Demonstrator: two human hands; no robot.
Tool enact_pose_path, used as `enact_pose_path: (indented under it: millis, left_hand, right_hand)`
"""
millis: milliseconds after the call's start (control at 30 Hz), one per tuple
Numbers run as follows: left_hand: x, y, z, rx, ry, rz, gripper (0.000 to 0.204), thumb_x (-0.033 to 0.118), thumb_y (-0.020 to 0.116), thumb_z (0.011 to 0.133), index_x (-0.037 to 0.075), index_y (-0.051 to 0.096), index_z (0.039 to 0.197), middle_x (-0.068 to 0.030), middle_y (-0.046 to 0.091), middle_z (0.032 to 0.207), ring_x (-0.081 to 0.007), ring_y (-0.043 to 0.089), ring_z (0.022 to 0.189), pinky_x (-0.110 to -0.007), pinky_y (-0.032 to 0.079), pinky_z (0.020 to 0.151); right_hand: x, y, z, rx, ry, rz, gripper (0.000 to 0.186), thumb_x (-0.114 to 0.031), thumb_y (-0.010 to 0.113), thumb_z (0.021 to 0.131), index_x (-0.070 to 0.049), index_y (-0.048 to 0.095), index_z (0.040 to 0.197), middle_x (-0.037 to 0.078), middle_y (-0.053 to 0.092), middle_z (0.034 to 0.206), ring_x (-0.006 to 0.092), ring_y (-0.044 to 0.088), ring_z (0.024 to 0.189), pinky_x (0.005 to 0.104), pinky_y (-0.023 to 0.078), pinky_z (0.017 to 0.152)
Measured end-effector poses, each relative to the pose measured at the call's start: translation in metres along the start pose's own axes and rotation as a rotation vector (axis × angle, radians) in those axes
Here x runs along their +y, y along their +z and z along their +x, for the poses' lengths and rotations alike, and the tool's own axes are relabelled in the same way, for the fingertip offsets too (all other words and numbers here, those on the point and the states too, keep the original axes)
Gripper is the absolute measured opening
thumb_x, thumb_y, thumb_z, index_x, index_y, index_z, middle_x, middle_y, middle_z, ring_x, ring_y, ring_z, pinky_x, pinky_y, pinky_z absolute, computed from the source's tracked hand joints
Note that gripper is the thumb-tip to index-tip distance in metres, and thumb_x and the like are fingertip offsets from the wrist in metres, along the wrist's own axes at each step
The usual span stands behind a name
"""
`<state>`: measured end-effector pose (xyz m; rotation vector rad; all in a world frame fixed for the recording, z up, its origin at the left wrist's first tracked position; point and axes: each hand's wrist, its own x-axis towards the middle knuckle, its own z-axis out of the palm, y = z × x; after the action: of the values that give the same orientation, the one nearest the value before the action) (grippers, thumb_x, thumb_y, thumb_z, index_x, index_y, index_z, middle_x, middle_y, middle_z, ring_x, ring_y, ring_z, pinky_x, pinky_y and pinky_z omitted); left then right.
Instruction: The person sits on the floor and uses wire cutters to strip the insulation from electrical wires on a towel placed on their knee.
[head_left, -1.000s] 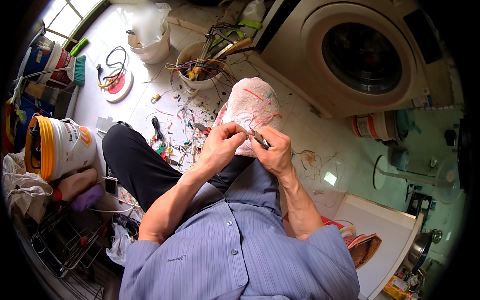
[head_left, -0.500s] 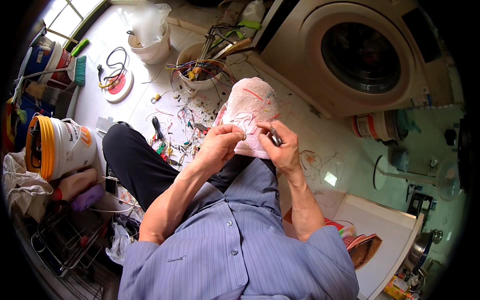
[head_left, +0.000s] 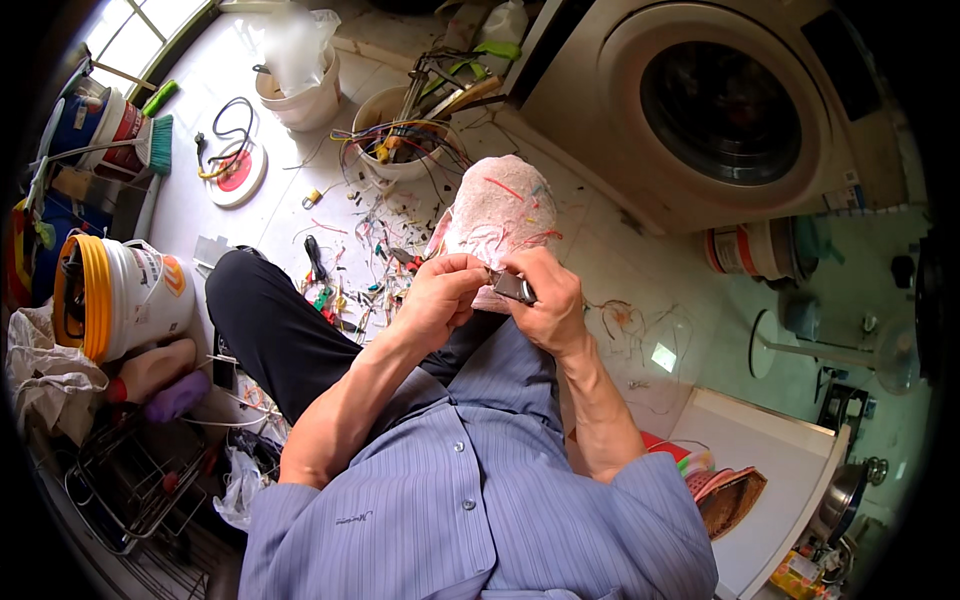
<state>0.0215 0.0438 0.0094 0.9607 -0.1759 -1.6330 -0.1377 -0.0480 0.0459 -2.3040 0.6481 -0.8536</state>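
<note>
1. The left hand is curling its fingertips shut, seemingly pinching a thin wire, too small to tell.
2. The right hand is gripping a small flat metal blade tool between closed fingers, beside the left fingertips.
3. Both are hovering against a pink rounded cloth bundle.

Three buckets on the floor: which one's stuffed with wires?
The pale round bucket nearest the washing machine: coloured wires spill over its rim. The yellow-rimmed bucket and the bag-lined bucket show none.

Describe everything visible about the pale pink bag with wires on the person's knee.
The pale pink bag looks like thin translucent plastic stuffed into a rounded, bulging lump. Red and light wire scraps lie across its surface. It sits just beyond both hands, its near lower edge hidden behind the right hand and left hand, above the tiled floor.
</note>
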Motion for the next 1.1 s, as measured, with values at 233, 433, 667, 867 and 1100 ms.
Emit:
enact_pose_path:
  millis: [233, 433, 667, 867, 1100]
  left_hand:
    - [-0.003, 0.003, 0.0, 0.051, 0.016, 0.053, 0.006, 0.009, 0.065, 0.092, 0.008, 0.063, 0.086, 0.0098, 0.042, 0.058, -0.002, 0.03, 0.045, -0.022, 0.022, 0.04]
    - [-0.007, 0.01, 0.001, 0.056, 0.058, 0.089, 0.007, 0.01, 0.067, 0.091, 0.007, 0.064, 0.086, 0.0084, 0.046, 0.06, -0.0029, 0.033, 0.045, -0.022, 0.025, 0.042]
    - [-0.013, 0.019, -0.001, 0.12, 0.141, 0.134, 0.008, 0.011, 0.066, 0.091, 0.006, 0.064, 0.086, 0.0071, 0.046, 0.06, -0.0034, 0.035, 0.046, -0.022, 0.026, 0.042]
    - [-0.008, 0.009, -0.007, 0.138, 0.133, 0.078, 0.009, 0.011, 0.067, 0.091, 0.005, 0.063, 0.086, 0.0068, 0.042, 0.057, -0.0043, 0.032, 0.044, -0.023, 0.025, 0.041]
    - [-0.005, 0.001, -0.006, 0.191, 0.116, 0.053, 0.008, 0.011, 0.067, 0.091, 0.005, 0.065, 0.087, 0.0071, 0.042, 0.057, -0.0042, 0.031, 0.043, -0.023, 0.024, 0.04]
  right_hand:
    - [0.009, 0.009, -0.006, 0.04, 0.077, 0.128, 0.013, 0.0, 0.069, 0.078, -0.001, 0.07, 0.091, 0.012, 0.066, 0.078, 0.0263, 0.065, 0.067, 0.0347, 0.051, 0.061]
    - [0.009, 0.003, -0.013, 0.025, 0.435, 0.3, 0.006, -0.003, 0.07, 0.082, -0.001, 0.073, 0.087, 0.007, 0.063, 0.067, 0.0093, 0.058, 0.061, 0.0278, 0.045, 0.055]
    - [0.005, 0.019, -0.012, 0.225, 0.351, 0.138, 0.007, -0.004, 0.068, 0.085, 0.0, 0.073, 0.086, -0.002, 0.061, 0.065, 0.0032, 0.052, 0.059, 0.0243, 0.041, 0.051]
    - [0.027, -0.022, -0.005, 0.375, 0.611, 0.379, 0.01, -0.005, 0.065, 0.091, 0.001, 0.072, 0.095, 0.003, 0.069, 0.074, 0.0083, 0.058, 0.058, 0.0235, 0.044, 0.053]
    - [-0.032, -0.036, -0.013, 0.032, 0.673, 0.728, 0.009, -0.004, 0.064, 0.094, 0.003, 0.07, 0.096, 0.007, 0.069, 0.078, 0.0098, 0.059, 0.061, 0.0242, 0.046, 0.055]
